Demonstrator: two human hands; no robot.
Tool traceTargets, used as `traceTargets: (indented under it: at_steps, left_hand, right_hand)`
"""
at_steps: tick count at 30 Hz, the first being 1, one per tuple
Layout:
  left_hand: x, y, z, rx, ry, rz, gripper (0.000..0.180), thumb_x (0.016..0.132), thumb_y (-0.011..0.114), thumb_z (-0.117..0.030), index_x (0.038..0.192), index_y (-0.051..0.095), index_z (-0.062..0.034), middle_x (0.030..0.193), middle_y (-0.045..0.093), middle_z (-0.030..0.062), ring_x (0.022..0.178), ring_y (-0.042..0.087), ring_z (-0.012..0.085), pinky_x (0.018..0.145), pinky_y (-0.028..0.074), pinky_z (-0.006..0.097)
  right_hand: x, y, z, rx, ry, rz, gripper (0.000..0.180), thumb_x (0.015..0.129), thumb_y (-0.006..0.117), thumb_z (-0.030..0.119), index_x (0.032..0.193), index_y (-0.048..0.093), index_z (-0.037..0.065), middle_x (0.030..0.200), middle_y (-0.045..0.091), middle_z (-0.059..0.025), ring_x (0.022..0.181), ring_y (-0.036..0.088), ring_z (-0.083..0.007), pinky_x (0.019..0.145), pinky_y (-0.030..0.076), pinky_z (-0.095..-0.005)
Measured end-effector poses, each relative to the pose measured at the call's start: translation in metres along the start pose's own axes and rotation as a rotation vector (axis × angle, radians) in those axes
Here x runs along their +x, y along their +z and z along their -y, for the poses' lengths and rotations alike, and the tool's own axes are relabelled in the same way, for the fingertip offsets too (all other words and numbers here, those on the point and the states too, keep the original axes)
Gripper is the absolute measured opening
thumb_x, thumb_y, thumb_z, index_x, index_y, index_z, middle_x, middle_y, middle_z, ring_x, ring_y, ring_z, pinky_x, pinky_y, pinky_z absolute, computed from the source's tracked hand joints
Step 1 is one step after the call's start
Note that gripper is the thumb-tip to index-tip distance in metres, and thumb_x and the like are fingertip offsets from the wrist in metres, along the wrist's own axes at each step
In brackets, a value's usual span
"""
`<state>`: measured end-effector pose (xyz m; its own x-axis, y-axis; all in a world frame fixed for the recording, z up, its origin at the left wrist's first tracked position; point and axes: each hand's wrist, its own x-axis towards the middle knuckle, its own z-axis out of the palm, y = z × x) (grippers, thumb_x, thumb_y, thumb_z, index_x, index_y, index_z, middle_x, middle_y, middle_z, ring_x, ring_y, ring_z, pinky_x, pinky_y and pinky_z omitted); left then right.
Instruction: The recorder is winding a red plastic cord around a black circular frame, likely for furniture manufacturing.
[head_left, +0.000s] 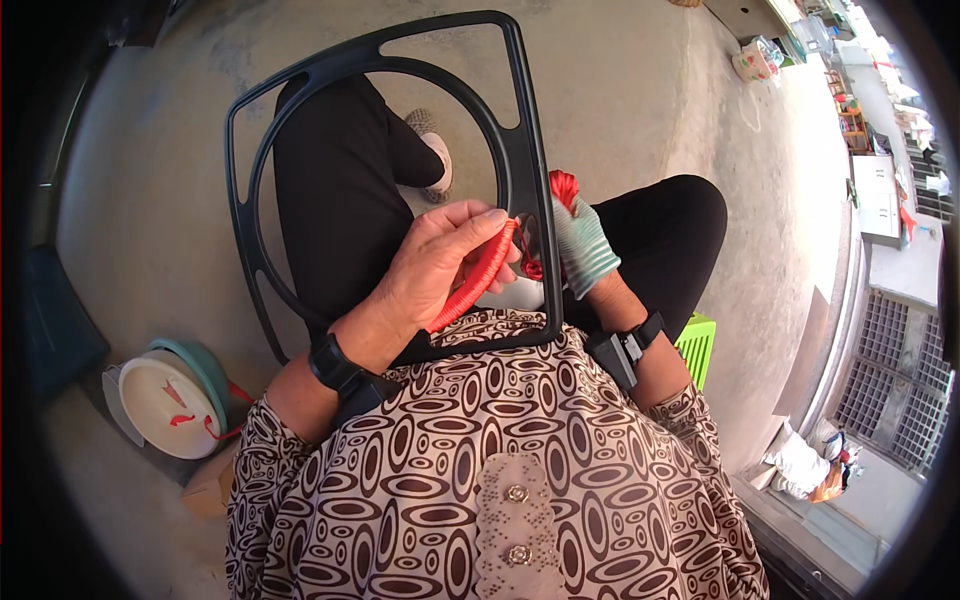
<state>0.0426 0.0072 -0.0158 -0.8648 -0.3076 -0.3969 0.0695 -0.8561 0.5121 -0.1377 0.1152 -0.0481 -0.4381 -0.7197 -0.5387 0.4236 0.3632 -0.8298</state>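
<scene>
Clearly the left hand [440, 262] curls bare around the wrapped stretch of a black plastic frame [522, 120], its fingers pressing glossy red cord [478, 282] coiled tightly along the inner ring. Just beside it, across the frame's straight right bar, the right hand [584, 248] in a ribbed teal knit glove seems to pinch a bunched loop of the same cord, though the bar hides the fingertips. Rounded corners and open cut-outs rise beyond both hands over the bare concrete floor [160, 200].
</scene>
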Motion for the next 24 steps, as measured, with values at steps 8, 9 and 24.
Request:
traceTargets:
  at_steps: [8,9,24]
  left_hand:
    - [0.0,0.003,-0.002,0.054,-0.024,-0.02,0.02,0.096,0.059,-0.023,0.097,0.059,-0.0027,0.08,0.066,0.0108,0.062,0.065,0.0158,0.054,0.054,0.026]
    - [0.001,0.004,-0.002,0.051,-0.031,-0.004,0.02,0.096,0.059,-0.022,0.097,0.059,-0.0026,0.08,0.066,0.011,0.062,0.066,0.0159,0.054,0.054,0.026]
    - [0.007,-0.011,0.021,-0.242,0.116,0.089,0.024,0.092,0.063,-0.016,0.111,0.059,-0.0016,0.1,0.066,0.0076,0.086,0.067,0.0172,0.076,0.057,0.034]
  right_hand:
    - [0.01,0.005,0.034,-0.813,-0.416,-0.288,0.03,0.087,0.069,0.023,0.104,0.063,0.0,0.09,0.065,-0.0062,0.078,0.063,-0.0161,0.07,0.052,-0.027]
    - [0.015,0.011,0.038,-0.571,-0.464,-0.271,0.031,0.086,0.069,0.023,0.105,0.062,-0.001,0.092,0.065,-0.0061,0.079,0.063,-0.0163,0.071,0.052,-0.0269]
    - [0.02,0.051,0.049,0.883,0.288,0.846,0.095,0.086,0.034,0.076,0.146,0.027,0.003,0.127,0.051,-0.0311,0.107,0.058,-0.0408,0.101,0.043,-0.054]
